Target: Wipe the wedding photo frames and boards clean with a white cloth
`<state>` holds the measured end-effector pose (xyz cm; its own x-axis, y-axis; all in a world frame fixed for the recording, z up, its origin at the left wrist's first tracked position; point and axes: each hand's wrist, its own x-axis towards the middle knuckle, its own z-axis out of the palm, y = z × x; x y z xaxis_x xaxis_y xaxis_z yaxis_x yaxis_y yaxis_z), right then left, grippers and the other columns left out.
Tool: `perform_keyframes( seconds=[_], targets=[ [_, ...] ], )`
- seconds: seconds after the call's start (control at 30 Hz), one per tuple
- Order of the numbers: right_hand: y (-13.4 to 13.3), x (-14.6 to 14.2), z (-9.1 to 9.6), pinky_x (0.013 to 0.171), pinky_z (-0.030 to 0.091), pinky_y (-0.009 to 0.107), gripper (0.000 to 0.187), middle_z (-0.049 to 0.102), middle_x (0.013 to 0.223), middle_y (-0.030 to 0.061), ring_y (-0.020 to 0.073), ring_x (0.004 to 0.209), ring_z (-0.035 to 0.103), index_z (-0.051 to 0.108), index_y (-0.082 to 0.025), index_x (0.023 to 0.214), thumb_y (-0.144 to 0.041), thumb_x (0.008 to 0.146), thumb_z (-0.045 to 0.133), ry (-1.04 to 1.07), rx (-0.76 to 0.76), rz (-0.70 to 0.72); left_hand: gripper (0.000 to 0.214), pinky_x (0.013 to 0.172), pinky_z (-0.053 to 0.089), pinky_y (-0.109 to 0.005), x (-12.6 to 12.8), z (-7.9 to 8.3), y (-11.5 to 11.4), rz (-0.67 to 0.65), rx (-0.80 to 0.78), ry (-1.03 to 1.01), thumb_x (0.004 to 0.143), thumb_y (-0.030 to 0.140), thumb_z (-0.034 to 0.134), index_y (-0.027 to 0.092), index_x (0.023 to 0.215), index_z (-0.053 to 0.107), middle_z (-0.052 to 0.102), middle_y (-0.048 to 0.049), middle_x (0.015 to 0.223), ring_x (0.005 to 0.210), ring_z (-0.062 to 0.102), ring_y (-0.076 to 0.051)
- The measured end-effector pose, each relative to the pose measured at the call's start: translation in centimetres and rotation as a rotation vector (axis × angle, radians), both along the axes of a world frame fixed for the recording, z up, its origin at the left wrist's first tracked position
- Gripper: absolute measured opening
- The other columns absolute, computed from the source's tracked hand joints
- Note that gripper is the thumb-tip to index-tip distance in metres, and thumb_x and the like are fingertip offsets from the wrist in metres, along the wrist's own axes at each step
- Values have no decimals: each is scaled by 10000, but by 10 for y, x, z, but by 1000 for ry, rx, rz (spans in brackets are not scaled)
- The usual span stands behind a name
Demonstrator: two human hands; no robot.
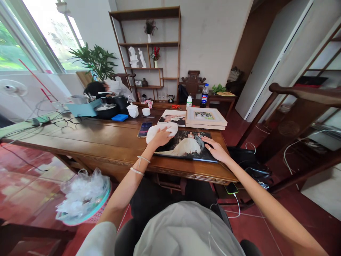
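A large wedding photo album with a dark picture on its cover lies on the wooden table in front of me. My left hand grips a white cloth and presses it on the album's upper left part, by a phone. On the album's right side rests my right hand, its fingers stretched out and holding nothing. Just behind the album are a smaller photo book and a cream box with a picture set in its lid.
A white teapot, a cup, a blue pad, a pot and glasses stand or lie to the left. Bottles stand at the back. A bag-filled basket is on the floor. Another person sits behind the table.
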<state>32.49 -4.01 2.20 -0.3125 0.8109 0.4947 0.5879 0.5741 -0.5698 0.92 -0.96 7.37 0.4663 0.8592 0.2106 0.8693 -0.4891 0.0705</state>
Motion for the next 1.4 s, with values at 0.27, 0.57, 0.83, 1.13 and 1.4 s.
perform_keyframes(
  seconds=[0.27,0.57,0.83,1.13,1.4],
  targets=[
    [2,-1,-1,1140,309,486,363,583,1327,30,229,1316,447,641,-257,1202,-237,874,487,-3,3,0,293,1057,313,-604,27,7,-65,-46,-4,149,903,195,462,149,1119,654,402,-148,1463,1370,313,-357],
    [3,-1,-2,1138,306,501,358,597,1311,27,234,1314,450,647,-271,1190,-226,866,501,10,6,9,274,1083,355,-508,47,19,-142,-309,-48,191,924,232,448,193,1092,660,365,-70,1499,1380,320,-308],
    [1,-1,0,1135,311,497,358,592,1316,35,238,1310,454,644,-267,1197,-237,871,500,10,5,13,311,1093,292,-552,50,4,-40,-197,12,101,944,316,439,162,1139,626,350,-106,1502,1389,290,-319],
    [1,-2,-1,1138,310,491,371,591,1316,36,234,1312,453,641,-258,1204,-221,870,485,1,17,3,305,1094,265,-592,77,-4,-62,-125,84,89,933,309,453,184,1097,678,386,-90,1484,1372,307,-349],
    [0,0,2,1129,322,501,373,597,1310,25,240,1306,459,647,-272,1194,-212,864,485,-8,-2,16,262,1081,310,-588,88,-10,-158,-279,140,122,888,340,520,216,1008,718,358,-78,1500,1375,299,-367]
  ],
)
